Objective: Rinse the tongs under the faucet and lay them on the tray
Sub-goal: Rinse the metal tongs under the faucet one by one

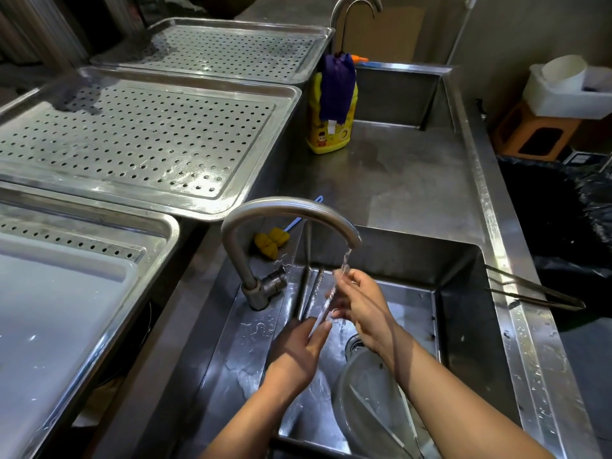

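Water runs from the curved faucet [291, 213] spout down onto thin metal tongs [326, 304] held slantwise over the sink [463, 293] basin. Left hand [303, 342] pinches the lower end of the tongs between thumb and fingers, palm turned inward. Right hand [361, 303] is curled around the upper part, fingertips right at the stream, closed on the tongs. Tongs sit between both hands, above the drain [354, 344], not touching the basin floor as far as visible; exact shape is blurred by water. A clear bowl [364, 402] lies in the near part of the sink below the right forearm, with a thin utensil inside it, type unclear. Second pair of long tongs [533, 291] rests across the right sink rim, well apart from the hands. Perforated steel tray [142, 140] sits on the desk to the left of the faucet, wet in spots, with another perforated tray [228, 48] behind it and a third tray [82, 260] nearest, partly covered by a white board. Yellow detergent bottle [331, 127] with a dark blue cloth [336, 84] draped over it stands behind the sink. Yellow brush [271, 243] with a blue handle lies just behind the faucet base.
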The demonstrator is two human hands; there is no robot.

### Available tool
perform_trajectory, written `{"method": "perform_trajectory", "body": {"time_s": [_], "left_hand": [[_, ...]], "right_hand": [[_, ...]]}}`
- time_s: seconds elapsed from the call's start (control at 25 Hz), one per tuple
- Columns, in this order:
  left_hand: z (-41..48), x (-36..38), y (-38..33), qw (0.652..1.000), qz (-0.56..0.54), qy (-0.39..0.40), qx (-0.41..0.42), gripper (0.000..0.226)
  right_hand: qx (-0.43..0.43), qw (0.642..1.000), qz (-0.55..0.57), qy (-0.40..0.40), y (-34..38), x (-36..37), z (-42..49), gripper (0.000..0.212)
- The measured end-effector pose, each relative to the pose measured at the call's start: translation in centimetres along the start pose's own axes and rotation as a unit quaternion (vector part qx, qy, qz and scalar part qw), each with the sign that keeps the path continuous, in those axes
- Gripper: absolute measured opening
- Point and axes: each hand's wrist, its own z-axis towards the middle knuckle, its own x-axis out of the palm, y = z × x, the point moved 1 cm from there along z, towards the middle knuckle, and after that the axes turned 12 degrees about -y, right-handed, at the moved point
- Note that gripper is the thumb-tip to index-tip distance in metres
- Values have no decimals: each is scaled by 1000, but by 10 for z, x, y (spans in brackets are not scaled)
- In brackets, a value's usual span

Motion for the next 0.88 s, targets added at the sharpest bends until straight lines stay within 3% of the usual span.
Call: {"method": "perform_trajectory", "body": {"time_s": [0.08, 0.2, 0.28, 0.36, 0.52, 0.6, 0.72, 0.8, 0.88], "left_hand": [[-6, -4, 4, 997, 67, -27, 5, 37], [-10, -7, 8, 994, 84, -61, 15, 37], [-11, -7, 9, 997, 64, -49, 12, 36], [-10, -5, 10, 999, 22, -28, -15, 34], [-5, -7, 10, 999, 10, -37, -39, 35], [-6, -6, 14, 999, -12, -27, -45, 35], [-9, -2, 13, 995, -84, 3, -60, 33], [-6, 1, 9, 988, -134, 10, -77, 28], [-2, 0, 8, 988, -137, -3, -71, 28]], "right_hand": [[3, 999, 25, -31, 5, -1, 5, 11], [19, 998, 47, 28, -1, -1, 1, 14], [37, 998, 36, 36, 2, 1, 1, 12], [50, 997, 51, 7, 7, 2, 8, 30], [60, 991, 114, 40, -1, 1, 3, 11], [68, 992, 92, 42, -3, 0, 3, 11], [68, 994, 88, 6, 6, -2, 7, 26], [66, 992, 102, 33, 4, -3, 4, 9], [69, 991, 91, 71, -4, -4, -2, 15]]}}
